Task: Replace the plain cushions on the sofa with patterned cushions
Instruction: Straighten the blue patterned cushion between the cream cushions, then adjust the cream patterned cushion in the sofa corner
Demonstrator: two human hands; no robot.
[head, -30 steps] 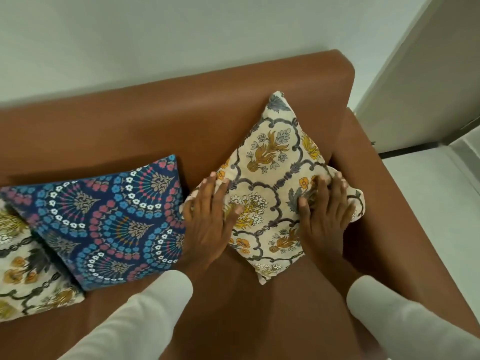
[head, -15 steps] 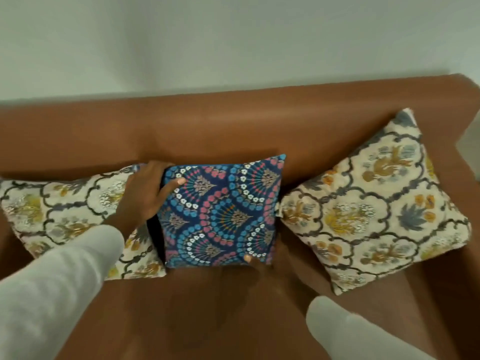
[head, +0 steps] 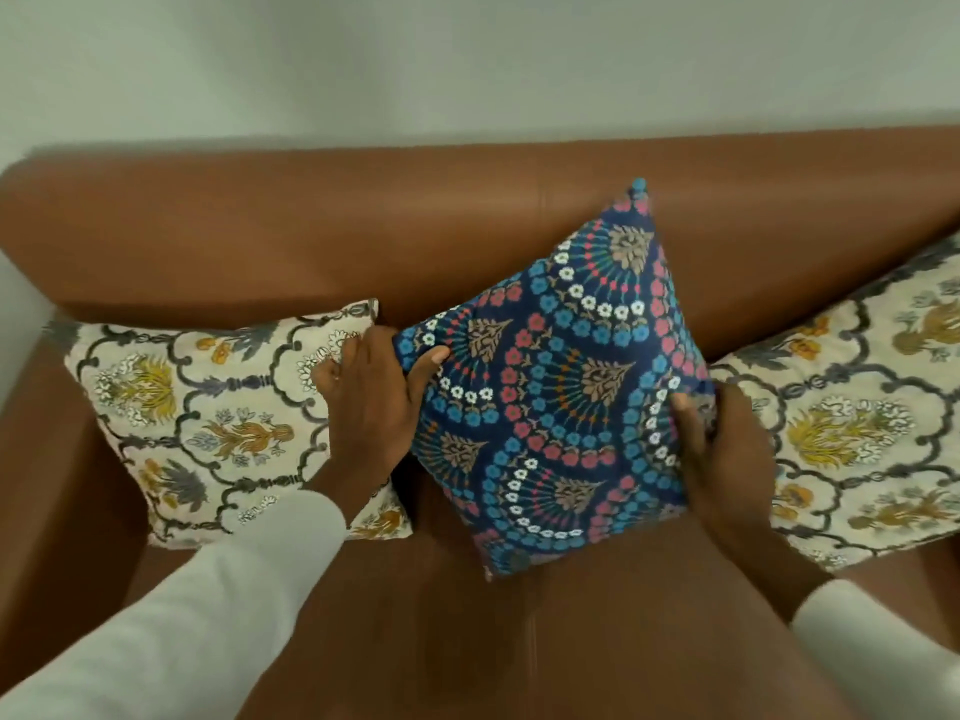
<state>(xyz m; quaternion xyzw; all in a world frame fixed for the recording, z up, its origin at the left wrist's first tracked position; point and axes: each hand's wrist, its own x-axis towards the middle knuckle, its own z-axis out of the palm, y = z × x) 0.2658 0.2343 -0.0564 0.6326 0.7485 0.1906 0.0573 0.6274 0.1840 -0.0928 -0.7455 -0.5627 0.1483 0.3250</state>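
Note:
A blue cushion (head: 561,397) with pink and blue fan patterns stands on one corner in the middle of the brown sofa (head: 363,236), leaning on the backrest. My left hand (head: 371,402) grips its left corner, thumb on the front. My right hand (head: 722,454) grips its right corner. A cream floral cushion (head: 208,423) lies to the left, partly under my left wrist. A second cream floral cushion (head: 852,428) leans at the right, cut off by the frame edge. No plain cushion is in view.
The sofa's left armrest (head: 47,459) rises at the left edge. A pale wall (head: 467,65) runs behind the backrest. Bare brown seat (head: 519,641) lies in front of the cushions, between my white sleeves.
My view swung left from the right cream cushion to the blue one. Both hands left the cream cushion and took the blue cushion's sides, turning it from square-on onto one corner.

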